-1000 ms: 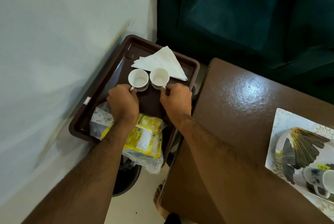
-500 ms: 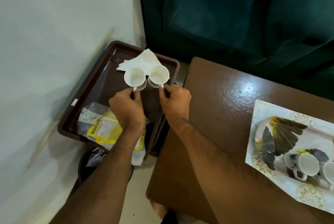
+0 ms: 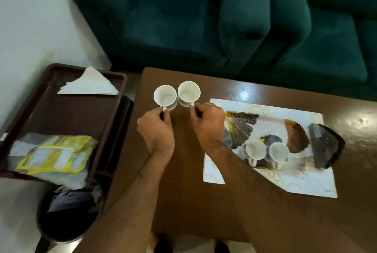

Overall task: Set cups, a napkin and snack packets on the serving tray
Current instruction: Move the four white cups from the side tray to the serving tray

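Two white cups are held side by side, rims touching, above the far left part of the brown bench (image 3: 183,191): the left hand (image 3: 157,130) is pinched on the handle of the left cup (image 3: 164,95), the right hand (image 3: 208,124) on the handle of the right cup (image 3: 189,92). Both cups look empty. Further right on the bench lies a patterned tray (image 3: 271,183) with a white border; two more white cups (image 3: 267,150) stand upright on it, also empty as far as can be seen. Off the bench's left edge sits a brown serving tray (image 3: 67,114). A folded white napkin (image 3: 89,85) rests at its far end, and a yellow snack packet (image 3: 55,154) lies at its near end, overhanging the rim. The packet's print is too blurred to read.
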Demonstrator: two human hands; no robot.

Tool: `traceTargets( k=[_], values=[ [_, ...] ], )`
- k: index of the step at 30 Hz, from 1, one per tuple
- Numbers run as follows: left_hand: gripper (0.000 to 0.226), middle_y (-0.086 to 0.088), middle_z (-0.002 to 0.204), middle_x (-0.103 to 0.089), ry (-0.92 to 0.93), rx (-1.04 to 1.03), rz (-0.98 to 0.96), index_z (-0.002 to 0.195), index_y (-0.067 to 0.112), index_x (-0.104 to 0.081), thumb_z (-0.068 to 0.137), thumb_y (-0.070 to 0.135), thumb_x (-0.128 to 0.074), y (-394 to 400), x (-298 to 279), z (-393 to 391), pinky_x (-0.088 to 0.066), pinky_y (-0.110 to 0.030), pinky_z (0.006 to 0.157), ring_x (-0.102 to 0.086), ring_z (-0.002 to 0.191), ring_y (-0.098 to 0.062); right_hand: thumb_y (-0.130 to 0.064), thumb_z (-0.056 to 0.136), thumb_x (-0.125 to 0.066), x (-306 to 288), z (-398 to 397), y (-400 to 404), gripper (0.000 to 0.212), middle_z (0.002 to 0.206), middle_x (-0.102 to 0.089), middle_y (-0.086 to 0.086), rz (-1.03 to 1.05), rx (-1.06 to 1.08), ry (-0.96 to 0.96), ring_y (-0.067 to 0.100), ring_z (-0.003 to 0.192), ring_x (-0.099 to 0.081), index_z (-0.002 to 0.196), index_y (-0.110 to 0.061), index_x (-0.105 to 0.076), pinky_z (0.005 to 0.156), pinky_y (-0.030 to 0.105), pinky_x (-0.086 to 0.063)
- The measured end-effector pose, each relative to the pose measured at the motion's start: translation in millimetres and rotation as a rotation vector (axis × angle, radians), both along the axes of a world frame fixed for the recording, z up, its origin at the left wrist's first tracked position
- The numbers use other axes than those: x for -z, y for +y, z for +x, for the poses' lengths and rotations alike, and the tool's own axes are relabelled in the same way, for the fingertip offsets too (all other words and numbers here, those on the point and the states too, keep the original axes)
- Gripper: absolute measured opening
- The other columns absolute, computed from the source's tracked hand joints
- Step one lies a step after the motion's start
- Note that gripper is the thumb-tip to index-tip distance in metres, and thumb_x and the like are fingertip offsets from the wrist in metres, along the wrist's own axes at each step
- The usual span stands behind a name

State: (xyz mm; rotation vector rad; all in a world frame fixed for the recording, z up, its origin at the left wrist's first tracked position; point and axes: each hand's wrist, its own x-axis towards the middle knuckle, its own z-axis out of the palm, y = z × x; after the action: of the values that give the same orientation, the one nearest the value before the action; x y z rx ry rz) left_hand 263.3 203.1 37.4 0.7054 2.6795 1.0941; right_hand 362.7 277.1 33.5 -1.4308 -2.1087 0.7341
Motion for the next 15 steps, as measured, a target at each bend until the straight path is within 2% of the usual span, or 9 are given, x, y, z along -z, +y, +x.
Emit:
traceTargets(
  k=[4,6,9,11,15],
  values=[
    [0.02,-0.008,0.069,-0.073,-0.012,0.095,0.001,0.081,0.008,-0.076,0.096,0.02,-0.071,30,1,67,-0.043,-0.029,0.056,-0.059,0.055,-0.017,-0.026,0.097,-0.069,1,77,22,0.024,0.076,-0.074,0.011,0.001,0.074,-0.049,0.019,0.062,-0.054,0.085,-0.007,-0.079,0.06,0.03,-0.042],
    [0.025,-0.01,0.067,-0.072,-0.02,0.149,-0.004,0.076,0.007,-0.073,0.096,0.021,-0.069,44,2,97,-0.049,-0.036,0.056,-0.062,0.056,-0.024,-0.024,0.096,-0.07,3,113,32,0.022,0.081,-0.076,0.011,-0.016,0.11,-0.054,0.019,0.065,-0.054,0.085,-0.007,-0.079,0.065,0.026,-0.039],
    [0.028,-0.013,0.069,-0.072,-0.039,0.216,-0.037,0.077,0.005,-0.074,0.098,0.023,-0.068,62,4,135,-0.052,-0.041,0.059,-0.066,0.06,-0.031,-0.024,0.096,-0.069,6,157,45,0.022,0.084,-0.076,0.013,-0.023,0.142,-0.073,0.025,0.07,-0.061,0.086,-0.006,-0.079,0.066,0.03,-0.044],
    [0.028,-0.015,0.069,-0.072,-0.036,0.254,-0.045,0.077,0.005,-0.074,0.098,0.023,-0.067,73,6,160,-0.047,-0.037,0.059,-0.066,0.062,-0.034,-0.023,0.097,-0.068,9,185,53,0.025,0.079,-0.073,0.015,-0.021,0.16,-0.097,0.024,0.067,-0.057,0.081,-0.005,-0.076,0.065,0.03,-0.038],
    [0.026,-0.019,0.078,-0.073,-0.024,0.328,-0.086,0.084,0.005,-0.076,0.099,0.024,-0.065,88,16,185,-0.043,-0.039,0.064,-0.064,0.073,-0.04,-0.022,0.097,-0.067,14,227,70,0.034,0.07,-0.067,0.018,-0.03,0.16,-0.124,0.027,0.062,-0.05,0.069,-0.003,-0.068,0.062,0.033,-0.03]
  ],
)
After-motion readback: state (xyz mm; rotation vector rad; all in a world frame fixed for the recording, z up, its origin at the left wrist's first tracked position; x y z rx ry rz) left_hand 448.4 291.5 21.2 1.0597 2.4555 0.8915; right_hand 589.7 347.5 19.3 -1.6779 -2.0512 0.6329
